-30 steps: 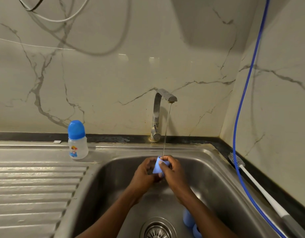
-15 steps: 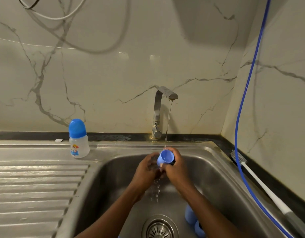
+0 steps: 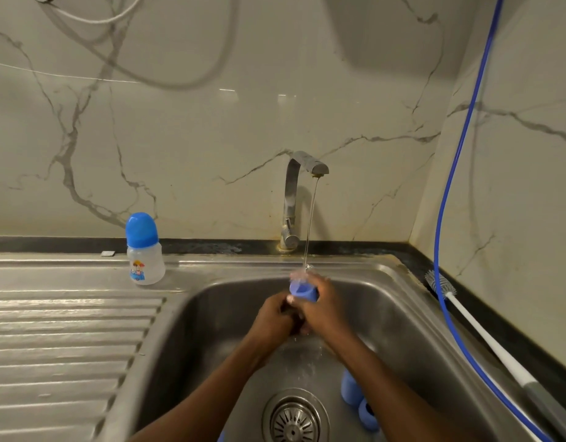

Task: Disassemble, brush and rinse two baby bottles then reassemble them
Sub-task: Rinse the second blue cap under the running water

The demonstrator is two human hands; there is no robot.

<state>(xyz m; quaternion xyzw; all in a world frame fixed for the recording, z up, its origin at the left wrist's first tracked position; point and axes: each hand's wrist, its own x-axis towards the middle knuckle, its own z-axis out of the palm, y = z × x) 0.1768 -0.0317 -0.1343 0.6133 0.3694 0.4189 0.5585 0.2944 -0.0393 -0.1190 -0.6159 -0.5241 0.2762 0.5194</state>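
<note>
Blue cap, held in the tap stream above the sink; left hand and right hand both grip it. Light, stiff, probably slippery wet: pinch across the rim. 1 bottle stands far left.

Two bare hands, two bare forearms.
The left hand and right hand are bare, and the skin runs uncovered over both wrists. The left forearm and right forearm are bare too, along all of their length that shows, down to the lower edge of the view. Both arms are slim, narrow at the wrist and broadening toward the elbow. One pale nail shows where the hands meet; blur hides the other fingertips and which finger it belongs to.
</note>
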